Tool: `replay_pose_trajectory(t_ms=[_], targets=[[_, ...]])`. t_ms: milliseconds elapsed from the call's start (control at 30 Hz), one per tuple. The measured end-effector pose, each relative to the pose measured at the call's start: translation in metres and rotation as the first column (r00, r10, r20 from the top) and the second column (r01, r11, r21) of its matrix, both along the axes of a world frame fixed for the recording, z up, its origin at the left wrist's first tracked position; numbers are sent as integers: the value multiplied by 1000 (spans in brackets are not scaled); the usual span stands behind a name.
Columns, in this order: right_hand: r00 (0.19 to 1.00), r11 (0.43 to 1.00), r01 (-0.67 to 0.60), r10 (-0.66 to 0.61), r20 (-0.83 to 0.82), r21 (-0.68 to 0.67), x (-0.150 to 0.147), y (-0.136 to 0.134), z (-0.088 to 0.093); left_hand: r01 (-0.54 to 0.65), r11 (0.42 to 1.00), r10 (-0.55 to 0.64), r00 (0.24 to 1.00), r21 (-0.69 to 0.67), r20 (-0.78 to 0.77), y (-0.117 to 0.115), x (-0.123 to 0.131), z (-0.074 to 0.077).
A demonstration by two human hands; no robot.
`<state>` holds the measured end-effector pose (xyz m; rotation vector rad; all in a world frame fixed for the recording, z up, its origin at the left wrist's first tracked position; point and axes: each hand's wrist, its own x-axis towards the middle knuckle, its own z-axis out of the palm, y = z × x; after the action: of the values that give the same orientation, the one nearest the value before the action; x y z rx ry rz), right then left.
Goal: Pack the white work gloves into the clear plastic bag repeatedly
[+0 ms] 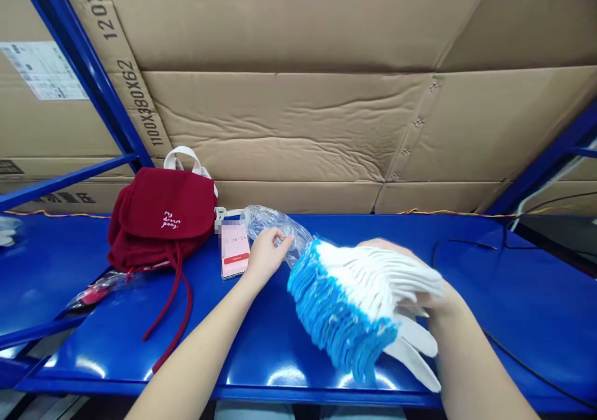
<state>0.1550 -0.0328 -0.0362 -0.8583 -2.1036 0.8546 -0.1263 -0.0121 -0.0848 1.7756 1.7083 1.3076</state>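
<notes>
A thick stack of white knitted work gloves [368, 283] with blue cuffs hangs over the front of the shelf. My right hand [433, 292] is wrapped round the stack from behind, most of its fingers hidden by the gloves. A crumpled clear plastic bag [275, 221] lies just beyond the blue cuffs. My left hand [270, 252] pinches the edge of that bag, thumb and forefinger together. Close to my left wrist, a phone [236, 252] with a pink screen and a red button rests on the shelf.
A dark red backpack [163, 214] with loose drawstrings sits at the left. Beside it lies a small plastic-wrapped red item [96, 292]. Cardboard [289, 121] walls the back of the blue shelf [261, 339]. Black cables [527, 361] run along the right, near the blue uprights.
</notes>
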Motion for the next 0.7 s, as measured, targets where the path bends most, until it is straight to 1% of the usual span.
replay_pose_trajectory(t_ms=[33, 67, 100, 167, 200, 300, 367, 433, 500, 533, 600, 633, 700], targets=[[989, 989, -140, 142, 44, -50, -7, -3, 3, 9, 1000, -9, 1000, -11, 10, 0, 0, 0], [973, 974, -213, 219, 74, -75, -15, -6, 5, 37, 999, -36, 998, -27, 53, 0, 0, 1], [970, 975, -209, 216, 112, -73, -23, -8, 6, 80, 996, -75, 990, -41, 118, 0, 0, 1], [983, 995, -97, 96, 157, -2, -35, -8, 6, 166, 985, -148, 955, -48, 256, -1, -1, 0], [985, 999, -28, 21, 174, 40, -38, -7, 5, 185, 982, -164, 937, -39, 308, -2, -2, -1], [961, 982, 150, -172, 214, 118, -40, -1, -2, 164, 986, -147, 917, -14, 370, -1, -2, -6], [919, 953, 269, -298, 257, 143, -40, 2, -8, 153, 988, -128, 915, -36, 383, -1, 0, -10], [849, 910, 380, -413, 328, 164, -44, 3, -13, 152, 985, -108, 911, -81, 399, -1, 3, -12], [773, 872, 443, -488, 406, 207, -50, 0, -16, 150, 980, -74, 889, -134, 452, -2, 6, -11], [742, 862, 445, -506, 440, 241, -54, -1, -17, 147, 977, -51, 870, -158, 491, -3, 7, -9], [713, 865, 387, -500, 492, 318, -59, -4, -18, 111, 976, 13, 832, -190, 554, -4, 7, -3], [716, 875, 331, -476, 511, 352, -61, -5, -17, 87, 978, 37, 826, -192, 563, -5, 7, 0], [736, 895, 206, -408, 540, 395, -62, -5, -17, 48, 985, 45, 852, -164, 522, -5, 6, 5]])
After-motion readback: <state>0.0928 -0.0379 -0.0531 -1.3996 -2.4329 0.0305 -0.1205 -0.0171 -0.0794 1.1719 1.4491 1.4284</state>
